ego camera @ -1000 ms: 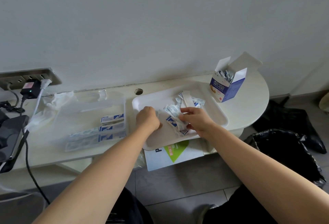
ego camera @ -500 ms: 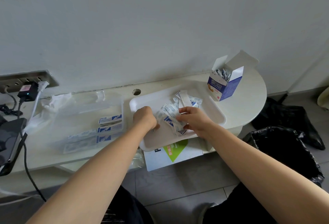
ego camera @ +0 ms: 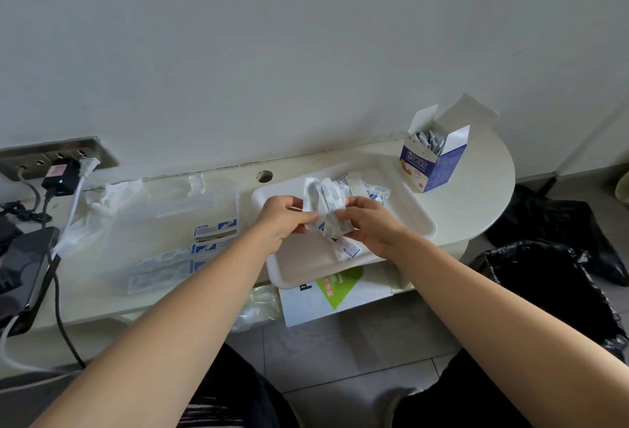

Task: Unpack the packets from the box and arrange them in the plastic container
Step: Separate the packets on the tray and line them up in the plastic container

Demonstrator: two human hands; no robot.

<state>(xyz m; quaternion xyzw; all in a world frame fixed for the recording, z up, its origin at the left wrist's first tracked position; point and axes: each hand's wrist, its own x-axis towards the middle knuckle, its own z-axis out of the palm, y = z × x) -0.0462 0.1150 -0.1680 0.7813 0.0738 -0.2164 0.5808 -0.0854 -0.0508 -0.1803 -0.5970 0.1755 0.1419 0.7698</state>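
Note:
A bundle of white-and-blue packets (ego camera: 325, 201) is lifted above the white tray (ego camera: 413, 213). My left hand (ego camera: 284, 218) pinches its left side and my right hand (ego camera: 367, 223) grips its right side. More loose packets (ego camera: 374, 191) lie at the tray's back, and one packet (ego camera: 347, 250) lies near its front. The open blue-and-white box (ego camera: 430, 163) stands at the right with several packets upright inside. A clear plastic container (ego camera: 177, 220) sits on the left, with rows of packets (ego camera: 214, 228) along its right side.
A white shelf (ego camera: 483, 196) with a rounded right end runs along the wall. A power strip with plugs and cables (ego camera: 59, 168) and a dark device (ego camera: 20, 267) are at the far left. A black bin bag (ego camera: 544, 291) stands on the floor right. A green-and-white card (ego camera: 335, 291) sticks out under the tray.
Both hands have lifted the bundle of packets up off the tray and hold it between them; before, they were down on the tray gathering the packets.

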